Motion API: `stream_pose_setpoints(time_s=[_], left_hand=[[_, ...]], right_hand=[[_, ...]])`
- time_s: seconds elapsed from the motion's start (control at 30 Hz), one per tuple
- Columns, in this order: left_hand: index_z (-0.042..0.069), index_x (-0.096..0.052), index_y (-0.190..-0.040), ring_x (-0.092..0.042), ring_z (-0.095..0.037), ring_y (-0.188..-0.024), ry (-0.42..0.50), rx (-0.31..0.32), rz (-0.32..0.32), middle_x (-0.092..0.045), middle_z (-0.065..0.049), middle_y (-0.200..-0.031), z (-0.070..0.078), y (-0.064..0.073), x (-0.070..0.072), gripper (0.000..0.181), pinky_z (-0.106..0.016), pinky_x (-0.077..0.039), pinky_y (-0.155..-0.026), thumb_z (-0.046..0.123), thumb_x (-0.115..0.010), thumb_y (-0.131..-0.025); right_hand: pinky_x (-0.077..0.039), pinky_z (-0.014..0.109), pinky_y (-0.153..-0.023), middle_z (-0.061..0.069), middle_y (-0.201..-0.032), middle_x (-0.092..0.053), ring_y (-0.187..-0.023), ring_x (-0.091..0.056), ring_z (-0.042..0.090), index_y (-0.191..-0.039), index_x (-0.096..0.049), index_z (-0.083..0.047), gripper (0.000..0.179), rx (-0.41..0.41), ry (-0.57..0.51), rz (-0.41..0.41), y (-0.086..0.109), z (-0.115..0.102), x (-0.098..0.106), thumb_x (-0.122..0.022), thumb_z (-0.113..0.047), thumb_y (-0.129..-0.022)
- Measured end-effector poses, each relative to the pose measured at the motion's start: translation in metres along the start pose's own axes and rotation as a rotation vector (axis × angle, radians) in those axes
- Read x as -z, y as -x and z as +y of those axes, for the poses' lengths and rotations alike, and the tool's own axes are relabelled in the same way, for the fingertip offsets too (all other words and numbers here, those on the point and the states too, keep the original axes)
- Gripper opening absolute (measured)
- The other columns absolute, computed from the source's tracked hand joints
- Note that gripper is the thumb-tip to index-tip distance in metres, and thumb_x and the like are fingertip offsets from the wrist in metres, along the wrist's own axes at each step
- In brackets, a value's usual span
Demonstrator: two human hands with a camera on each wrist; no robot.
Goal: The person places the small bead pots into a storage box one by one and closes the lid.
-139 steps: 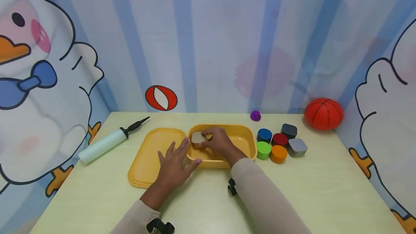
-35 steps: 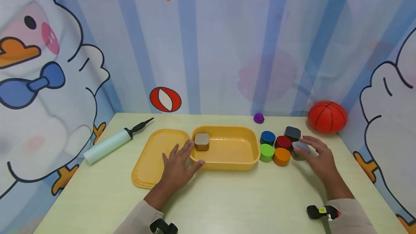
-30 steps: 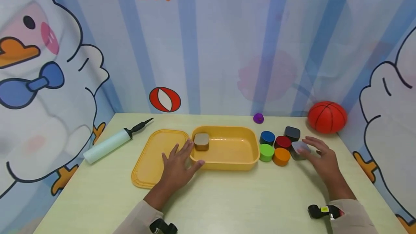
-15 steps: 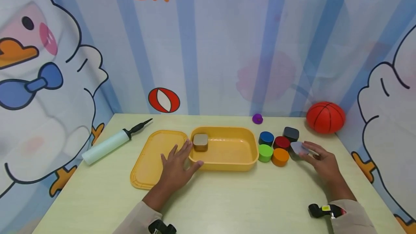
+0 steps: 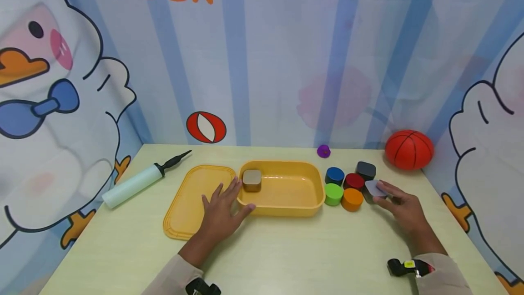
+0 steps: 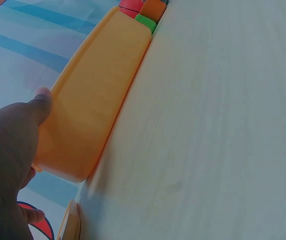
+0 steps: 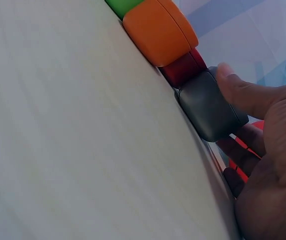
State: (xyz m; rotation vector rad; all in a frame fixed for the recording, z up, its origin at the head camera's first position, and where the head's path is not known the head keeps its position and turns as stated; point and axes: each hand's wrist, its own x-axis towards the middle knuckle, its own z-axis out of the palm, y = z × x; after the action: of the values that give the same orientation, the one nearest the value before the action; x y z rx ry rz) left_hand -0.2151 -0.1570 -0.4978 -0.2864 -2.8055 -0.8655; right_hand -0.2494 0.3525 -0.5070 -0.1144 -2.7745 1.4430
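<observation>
R hand [image 5: 403,211] pinches grey container [image 5: 373,190] btw thumb & fingers, on surface [image 5: 303,254], near orange cont. [image 5: 352,200]. L hand [image 5: 221,213] (fingers spread) touches yellow box [image 5: 286,211] at L end; beige cont. [image 5: 251,180] stands inside.

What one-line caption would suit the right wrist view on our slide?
A right hand grips a gray container, with a red one, an orange one and part of a green one beyond.

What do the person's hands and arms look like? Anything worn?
The left hand and right hand are bare, no gloves. Plain beige left sleeve and right sleeve. Each wrist has a black device; the right device shows a yellow-green label.
</observation>
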Motion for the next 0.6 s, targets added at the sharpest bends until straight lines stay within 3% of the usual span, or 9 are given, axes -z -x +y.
stream_pose_setpoints(time_s=[0.6], left_hand=[[0.017,-0.044,-0.169,-0.031,-0.051,-0.165,0.006,-0.004,0.003,-0.038,-0.001,-0.178,-0.0006,0.0011,0.0006,0.085,-0.094,-0.005,-0.118,0.063,-0.067,-0.101]], right_hand=[[-0.034,0.066,-0.128,0.020,-0.175,-0.040,-0.163,-0.032,0.051,-0.160,-0.054,-0.015,0.063,-0.018,0.018,0.052,0.0007,0.0017,-0.0034,-0.074,-0.040,-0.105]])
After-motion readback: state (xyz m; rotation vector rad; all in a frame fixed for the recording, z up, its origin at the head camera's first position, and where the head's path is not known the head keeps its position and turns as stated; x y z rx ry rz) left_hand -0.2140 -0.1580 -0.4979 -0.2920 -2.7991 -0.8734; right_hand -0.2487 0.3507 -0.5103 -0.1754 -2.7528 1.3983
